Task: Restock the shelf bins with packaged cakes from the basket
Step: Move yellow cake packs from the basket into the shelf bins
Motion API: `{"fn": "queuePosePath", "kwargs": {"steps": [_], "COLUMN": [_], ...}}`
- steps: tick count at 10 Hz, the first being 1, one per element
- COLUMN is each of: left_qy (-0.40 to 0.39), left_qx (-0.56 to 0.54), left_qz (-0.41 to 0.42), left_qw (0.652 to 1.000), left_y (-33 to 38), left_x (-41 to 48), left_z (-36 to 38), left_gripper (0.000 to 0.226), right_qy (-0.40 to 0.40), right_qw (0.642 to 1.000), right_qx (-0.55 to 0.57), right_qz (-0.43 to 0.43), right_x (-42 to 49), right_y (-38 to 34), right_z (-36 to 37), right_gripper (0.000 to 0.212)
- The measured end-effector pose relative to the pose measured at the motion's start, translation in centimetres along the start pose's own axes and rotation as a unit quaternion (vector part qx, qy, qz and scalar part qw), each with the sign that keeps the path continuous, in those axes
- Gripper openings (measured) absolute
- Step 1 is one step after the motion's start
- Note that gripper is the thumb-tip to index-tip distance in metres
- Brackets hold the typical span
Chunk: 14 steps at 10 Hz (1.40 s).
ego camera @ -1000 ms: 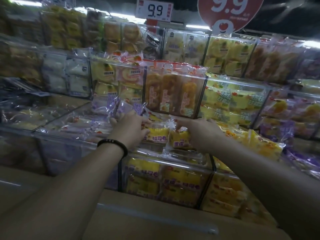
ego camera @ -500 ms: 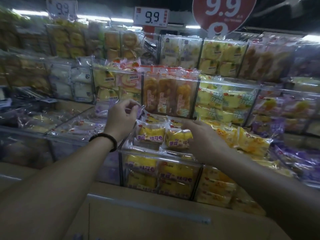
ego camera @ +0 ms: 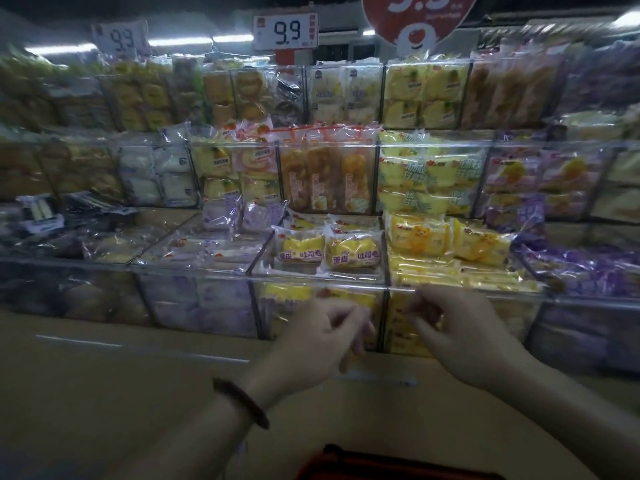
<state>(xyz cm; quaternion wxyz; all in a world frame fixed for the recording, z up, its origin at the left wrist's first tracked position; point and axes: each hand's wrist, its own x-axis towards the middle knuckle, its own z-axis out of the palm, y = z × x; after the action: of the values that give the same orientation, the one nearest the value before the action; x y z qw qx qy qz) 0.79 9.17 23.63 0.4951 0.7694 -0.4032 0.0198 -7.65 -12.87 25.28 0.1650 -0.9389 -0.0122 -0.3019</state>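
Two yellow packaged cakes (ego camera: 327,249) stand side by side on top of the stock in a clear shelf bin (ego camera: 318,284) at the middle of the lowest row. My left hand (ego camera: 318,341), with a dark bracelet on the wrist, hangs in front of that bin's front wall, fingers loosely curled and holding nothing. My right hand (ego camera: 460,337) hovers beside it in front of the neighbouring bin, fingers also loosely curled and empty. The red rim of the basket (ego camera: 391,464) shows at the bottom edge; its contents are out of sight.
Rows of clear bins hold wrapped cakes: yellow packs (ego camera: 450,240) to the right, purple packs (ego camera: 585,268) further right, pale purple ones (ego camera: 204,247) to the left. Price signs reading 9.9 (ego camera: 285,31) hang above. A beige shelf ledge (ego camera: 138,358) runs below the bins.
Both hands have let go of the yellow packs and drawn back and down from the bin top to its front. The view has tilted down, bringing the basket's rim into sight.
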Motion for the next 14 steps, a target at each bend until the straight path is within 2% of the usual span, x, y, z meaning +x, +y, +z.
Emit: {"fn": "queuePosePath", "kwargs": {"steps": [2, 4, 5, 6, 7, 8, 9, 10, 11, 12, 13, 14], "left_qy": [-0.145, -0.168, -0.198, -0.281, -0.34, -0.373, -0.404, -0.454, -0.496, -0.531, -0.549, -0.558], "left_qx": [0.055, 0.146, 0.182, 0.257, 0.274, 0.278, 0.249, 0.245, 0.256, 0.273, 0.272, 0.276], "left_qz": [-0.089, -0.072, -0.13, -0.179, -0.201, -0.182, -0.157, -0.155, -0.18, -0.198, -0.209, -0.209], "left_qw": [0.984, 0.972, 0.954, 0.907, 0.877, 0.866, 0.866, 0.842, 0.81, 0.778, 0.762, 0.754], "left_y": [-2.7, -8.2, -10.7, -12.2, -13.3, -14.9, -16.3, -17.5, -18.7, -19.5, -19.8, -19.9], "left_x": [-3.1, -3.1, -3.1, -2.9, -2.7, -3.0, -3.4, -3.2, -3.1, -3.1, -3.2, -3.3], "left_z": [7.1, 12.8, 14.6, 16.2, 17.6, 19.0, 20.3, 20.7, 20.7, 20.5, 20.6, 20.8], "left_gripper": [0.045, 0.056, 0.068, 0.061, 0.065, 0.073, 0.057, 0.043, 0.047, 0.048, 0.05, 0.053], "right_qy": [-0.062, -0.136, -0.163, -0.217, -0.26, -0.328, -0.457, -0.59, -0.634, -0.588, -0.59, -0.585], "right_qw": [0.991, 0.966, 0.949, 0.918, 0.89, 0.861, 0.807, 0.757, 0.716, 0.721, 0.713, 0.701], "right_qx": [0.069, 0.105, 0.113, 0.127, 0.123, 0.102, 0.078, 0.018, -0.021, -0.031, -0.014, -0.04], "right_qz": [0.091, 0.193, 0.244, 0.306, 0.354, 0.374, 0.365, 0.279, 0.29, 0.364, 0.378, 0.406], "right_x": [-6.1, -10.1, -12.0, -14.1, -15.7, -17.7, -20.8, -23.9, -28.2, -33.5, -36.1, -38.1], "right_y": [2.9, 7.2, 9.8, 11.9, 13.8, 15.4, 16.8, 16.5, 17.6, 20.1, 20.7, 22.2], "right_z": [3.2, 8.0, 11.1, 14.6, 17.9, 21.2, 25.1, 28.4, 31.7, 35.3, 37.5, 39.9], "right_gripper": [0.019, 0.019, 0.017, 0.015, 0.017, 0.017, 0.021, 0.046, 0.042, 0.07, 0.087, 0.08]}}
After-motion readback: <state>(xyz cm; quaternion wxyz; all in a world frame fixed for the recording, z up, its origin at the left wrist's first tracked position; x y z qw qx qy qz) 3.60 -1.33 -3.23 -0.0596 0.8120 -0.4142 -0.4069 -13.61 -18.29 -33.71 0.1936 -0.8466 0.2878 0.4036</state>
